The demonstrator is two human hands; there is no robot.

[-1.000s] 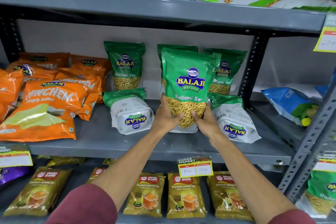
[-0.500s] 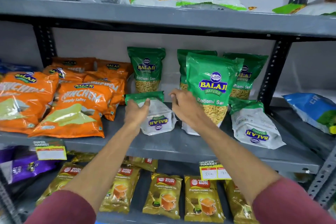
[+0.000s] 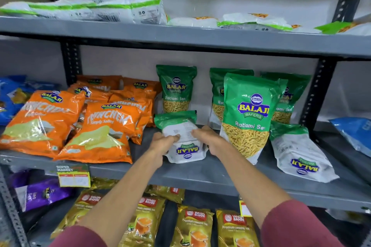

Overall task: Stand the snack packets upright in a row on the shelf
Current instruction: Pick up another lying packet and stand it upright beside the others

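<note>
Crinkled glossy packet (image 3: 185, 146) lies flat, both hands (image 3: 163, 142) (image 3: 208, 139) gripping it.

Bare shelf (image 3: 144, 146) strip betw orange packets (image 3: 96, 132) & upright green packet (image 3: 247, 118); flat packet (image 3: 184, 138) blocks middle.

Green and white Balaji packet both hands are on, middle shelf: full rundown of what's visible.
The held packet is a glossy plastic pouch, green band at its far end, white below with small print and an upside-down Balaji logo near the front. It lies back side up, tipped rearward, on the grey middle shelf, not yet upright. The left hand grips its left edge, the right hand its right edge. An upright Ratlami Sev packet stands directly behind it.
</note>
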